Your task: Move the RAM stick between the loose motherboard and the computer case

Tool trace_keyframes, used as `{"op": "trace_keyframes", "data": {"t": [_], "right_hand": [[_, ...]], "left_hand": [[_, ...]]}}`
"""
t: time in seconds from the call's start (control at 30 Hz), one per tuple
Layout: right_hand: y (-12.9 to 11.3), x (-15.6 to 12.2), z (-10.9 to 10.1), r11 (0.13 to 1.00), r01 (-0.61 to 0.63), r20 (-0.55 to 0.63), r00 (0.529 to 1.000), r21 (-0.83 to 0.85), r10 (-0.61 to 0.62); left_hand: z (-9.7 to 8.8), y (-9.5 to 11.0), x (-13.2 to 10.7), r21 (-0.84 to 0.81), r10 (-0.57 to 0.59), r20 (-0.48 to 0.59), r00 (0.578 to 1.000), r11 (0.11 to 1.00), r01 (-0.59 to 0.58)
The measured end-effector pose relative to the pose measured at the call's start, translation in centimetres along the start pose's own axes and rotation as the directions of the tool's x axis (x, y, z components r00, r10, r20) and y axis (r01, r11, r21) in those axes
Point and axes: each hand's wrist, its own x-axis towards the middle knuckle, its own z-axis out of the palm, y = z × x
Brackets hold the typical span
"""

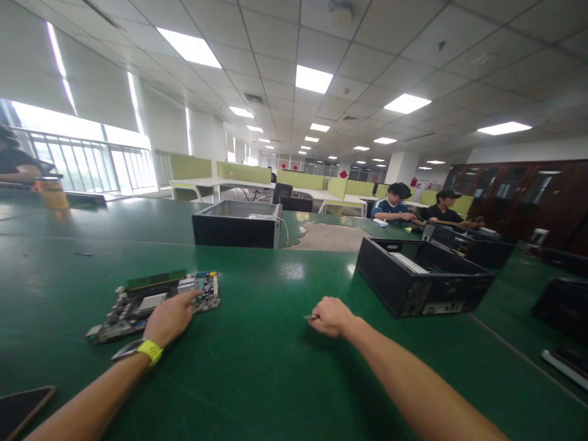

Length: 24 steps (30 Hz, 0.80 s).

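Both forearms are bare — no sleeves show — and the left wrist wears a band point(150, 351) (bright yellow-green).

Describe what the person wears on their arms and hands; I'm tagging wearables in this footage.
Both forearms are bare, with no sleeves or gloves in view. The left hand has a bright yellow-green band at the wrist. The right hand shows no band, watch or ring.

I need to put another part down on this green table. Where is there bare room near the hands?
Bare green table lies between the left hand and right hand, and behind the circuit board up to the open metal case. Crowded: the right side, by the black computer case, and the near-left corner with a phone.
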Motion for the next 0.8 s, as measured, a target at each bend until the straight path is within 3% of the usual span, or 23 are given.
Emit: {"op": "trace_keyframes", "data": {"t": [0.1, 0.17, 0.33, 0.43, 0.57, 0.63, 0.7, 0.8], "right_hand": [[-2.0, -0.5, 1.2, 0.994, 0.043, -0.017, 0.999, 0.101, -0.041], [-2.8, -0.4, 1.6, 0.987, 0.039, -0.046, 0.998, 0.158, -0.032], [-4.0, 0.0, 1.2, 0.949, 0.052, -0.12, 0.993, 0.311, -0.015], [-4.0, -0.3, 0.9, 0.926, 0.042, -0.143, 0.99, 0.374, 0.013], [-3.6, -1.2, 1.3, 0.911, -0.054, -0.218, 0.964, 0.408, 0.155], [-3.4, -1.9, 1.9, 0.91, -0.138, -0.268, 0.929, 0.392, 0.256], [-3.2, -2.5, 2.6, 0.889, -0.257, -0.288, 0.88, 0.38, 0.378], [-3.0, -3.3, 3.7, 0.817, -0.406, -0.25, 0.812, 0.41, 0.528]], "left_hand": [[0.0, 1.5, -0.7, 0.001, 0.048, 0.015, 0.999, 0.999, -0.048], [-0.1, 3.9, -1.8, -0.061, 0.116, 0.037, 0.993, 0.992, -0.113], [0.0, 12.9, -8.0, -0.28, 0.312, 0.097, 0.945, 0.92, -0.275], [1.2, 18.2, -12.4, -0.401, 0.467, 0.103, 0.878, 0.827, -0.393], [5.3, 24.2, -16.4, -0.529, 0.54, 0.397, 0.742, 0.796, -0.296], [6.8, 26.5, -17.3, -0.53, 0.486, 0.471, 0.736, 0.823, -0.205], [6.6, 27.8, -17.2, -0.563, 0.532, 0.436, 0.726, 0.791, -0.242], [3.3, 27.3, -15.4, -0.597, 0.628, 0.26, 0.733, 0.702, -0.389]]}}
